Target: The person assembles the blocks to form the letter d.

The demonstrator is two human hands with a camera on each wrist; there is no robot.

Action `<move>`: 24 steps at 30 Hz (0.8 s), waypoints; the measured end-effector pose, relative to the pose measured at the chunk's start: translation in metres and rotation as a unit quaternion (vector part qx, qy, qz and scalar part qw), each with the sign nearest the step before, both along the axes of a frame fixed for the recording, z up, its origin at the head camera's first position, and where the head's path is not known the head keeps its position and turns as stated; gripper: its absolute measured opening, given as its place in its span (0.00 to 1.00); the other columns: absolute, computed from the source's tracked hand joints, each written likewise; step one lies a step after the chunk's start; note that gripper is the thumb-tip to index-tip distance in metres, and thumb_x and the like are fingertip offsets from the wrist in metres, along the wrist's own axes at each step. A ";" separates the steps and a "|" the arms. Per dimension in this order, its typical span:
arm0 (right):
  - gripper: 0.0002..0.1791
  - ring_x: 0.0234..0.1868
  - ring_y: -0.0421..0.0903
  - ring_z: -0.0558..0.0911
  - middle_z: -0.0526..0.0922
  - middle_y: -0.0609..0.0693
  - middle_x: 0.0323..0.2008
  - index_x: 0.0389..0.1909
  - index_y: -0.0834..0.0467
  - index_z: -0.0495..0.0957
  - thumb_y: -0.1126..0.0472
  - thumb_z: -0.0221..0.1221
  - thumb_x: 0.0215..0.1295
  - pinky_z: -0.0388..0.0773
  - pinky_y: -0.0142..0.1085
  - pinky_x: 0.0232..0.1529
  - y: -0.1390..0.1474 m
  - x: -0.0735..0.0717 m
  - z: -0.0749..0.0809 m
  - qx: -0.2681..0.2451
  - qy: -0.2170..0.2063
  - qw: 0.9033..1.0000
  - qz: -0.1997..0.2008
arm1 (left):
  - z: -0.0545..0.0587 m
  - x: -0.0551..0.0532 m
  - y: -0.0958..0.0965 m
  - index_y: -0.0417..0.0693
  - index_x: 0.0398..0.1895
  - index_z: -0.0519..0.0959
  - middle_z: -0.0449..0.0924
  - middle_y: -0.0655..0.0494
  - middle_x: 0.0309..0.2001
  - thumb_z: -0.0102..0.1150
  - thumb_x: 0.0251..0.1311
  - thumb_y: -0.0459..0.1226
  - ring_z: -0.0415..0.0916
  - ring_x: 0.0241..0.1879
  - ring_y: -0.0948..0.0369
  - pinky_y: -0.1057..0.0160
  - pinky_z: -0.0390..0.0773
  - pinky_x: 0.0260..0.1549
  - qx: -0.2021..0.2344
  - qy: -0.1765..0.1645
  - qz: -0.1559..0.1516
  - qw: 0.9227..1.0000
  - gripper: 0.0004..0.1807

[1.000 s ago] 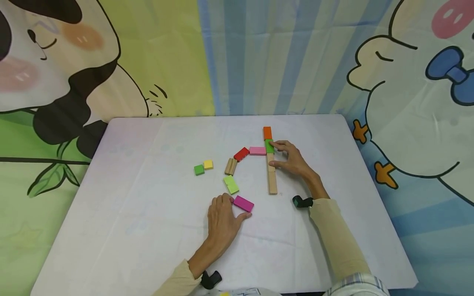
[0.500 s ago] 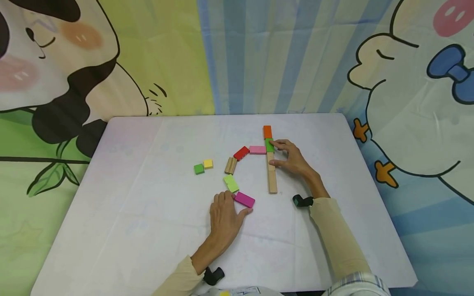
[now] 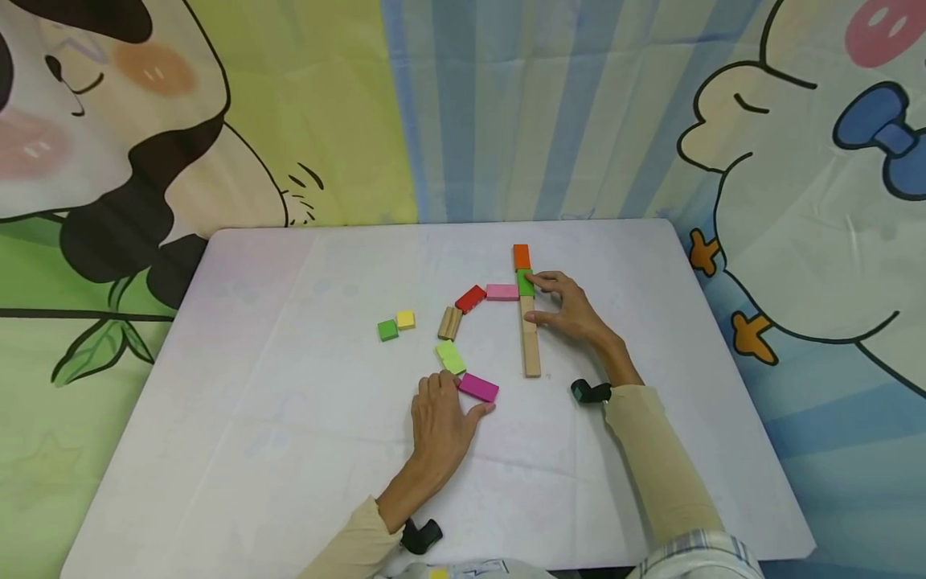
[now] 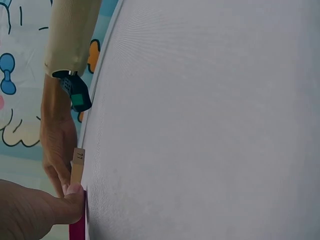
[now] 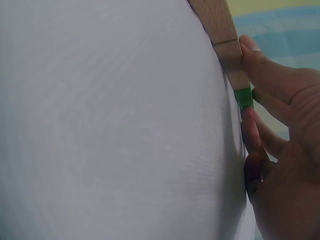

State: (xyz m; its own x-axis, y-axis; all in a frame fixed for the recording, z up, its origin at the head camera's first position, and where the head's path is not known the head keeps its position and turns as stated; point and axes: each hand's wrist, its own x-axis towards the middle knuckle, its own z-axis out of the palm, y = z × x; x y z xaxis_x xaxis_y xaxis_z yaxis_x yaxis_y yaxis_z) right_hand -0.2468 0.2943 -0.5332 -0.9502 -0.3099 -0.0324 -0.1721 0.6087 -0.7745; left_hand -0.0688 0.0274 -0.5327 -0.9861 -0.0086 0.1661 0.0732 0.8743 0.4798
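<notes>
My left hand (image 3: 438,418) holds a magenta block (image 3: 479,388), fingers at its left end and thumb along its near edge. In the left wrist view, the thumb presses on the magenta block (image 4: 77,231). The block's far left corner meets a lime block (image 3: 451,357). My right hand (image 3: 575,312) rests beside a straight column: fingertips touch a green block (image 3: 525,282), and the thumb lies at the wooden blocks (image 3: 530,346) below it. The right wrist view has this thumb against the wooden side, fingers near the green block (image 5: 244,97).
An orange block (image 3: 522,256) tops the column. From the green block, a pink block (image 3: 502,293), a red block (image 3: 471,299) and a grooved wooden block (image 3: 450,323) curve towards the lime one. Left of them lie small green (image 3: 387,330) and yellow (image 3: 406,320) blocks on the white table (image 3: 275,418).
My left hand has slid the magenta block slightly away from me, up to the lime block, closing the small gap. The right hand stays in place at the column.
</notes>
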 end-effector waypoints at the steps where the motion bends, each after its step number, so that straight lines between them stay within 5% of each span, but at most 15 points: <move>1: 0.47 0.79 0.64 0.69 0.67 0.61 0.80 0.83 0.53 0.67 0.59 0.78 0.66 0.62 0.64 0.81 0.000 0.000 0.000 0.000 0.000 1.000 0.000 | 0.000 0.000 0.000 0.40 0.45 0.80 0.77 0.49 0.34 0.90 0.44 0.55 0.68 0.34 0.57 0.63 0.65 0.33 0.000 0.000 0.001 1.000 0.37; 17: 0.48 0.79 0.65 0.69 0.66 0.63 0.81 0.83 0.54 0.67 0.60 0.78 0.65 0.61 0.65 0.82 -0.001 0.001 -0.001 0.002 0.004 1.000 0.001 | 0.000 -0.001 0.004 0.39 0.42 0.78 0.74 0.49 0.31 0.89 0.44 0.57 0.66 0.32 0.58 0.63 0.63 0.31 -0.019 0.007 0.009 1.000 0.37; 24: 0.47 0.78 0.66 0.70 0.67 0.63 0.80 0.83 0.55 0.67 0.60 0.78 0.65 0.62 0.65 0.81 -0.001 0.002 0.000 0.001 0.010 1.000 -0.001 | 0.002 -0.002 0.010 0.36 0.47 0.78 0.72 0.47 0.34 0.82 0.48 0.67 0.66 0.35 0.57 0.64 0.64 0.31 -0.058 -0.004 0.013 0.998 0.45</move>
State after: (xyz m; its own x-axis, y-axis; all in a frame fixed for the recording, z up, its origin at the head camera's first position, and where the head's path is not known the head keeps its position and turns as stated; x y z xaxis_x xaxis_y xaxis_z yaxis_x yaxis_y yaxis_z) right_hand -0.2453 0.2929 -0.5333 -0.9512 -0.3082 -0.0149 -0.1858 0.6108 -0.7697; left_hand -0.0706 0.0370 -0.5308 -0.9869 -0.0162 0.1604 0.0459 0.9255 0.3761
